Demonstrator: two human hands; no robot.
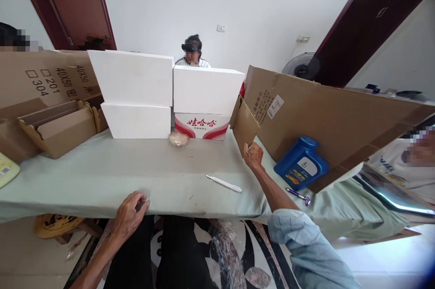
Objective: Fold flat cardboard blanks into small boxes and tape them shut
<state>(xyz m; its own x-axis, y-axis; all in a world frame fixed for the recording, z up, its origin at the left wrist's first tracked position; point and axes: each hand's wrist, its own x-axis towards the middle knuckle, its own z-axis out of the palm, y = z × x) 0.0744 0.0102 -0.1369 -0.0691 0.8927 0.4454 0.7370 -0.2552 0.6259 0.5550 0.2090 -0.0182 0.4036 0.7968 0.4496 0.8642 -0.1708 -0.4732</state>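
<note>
My right hand (253,155) is closed on the near lower edge of a brown cardboard flap (245,121), which stands upright beside the large cardboard panel. At the table's front edge rests my left hand (131,212), its fingers loosely curled with nothing visible in them. Between the two hands a white scalpel-like knife (224,183) lies on the cloth, blade end toward the left. A blue plastic jug (302,164) with a label leans to the right of my right hand. In front of it lies a purple razor-like tool (299,196).
White boxes (136,121) are stacked at the back, one with red lettering (202,126). A crumpled clear-plastic bundle (179,138) sits before them. Cardboard boxes (57,128) stand left, near a yellowish container (7,170). A large cardboard panel (326,117) borders the right. Another person (192,53) sits opposite.
</note>
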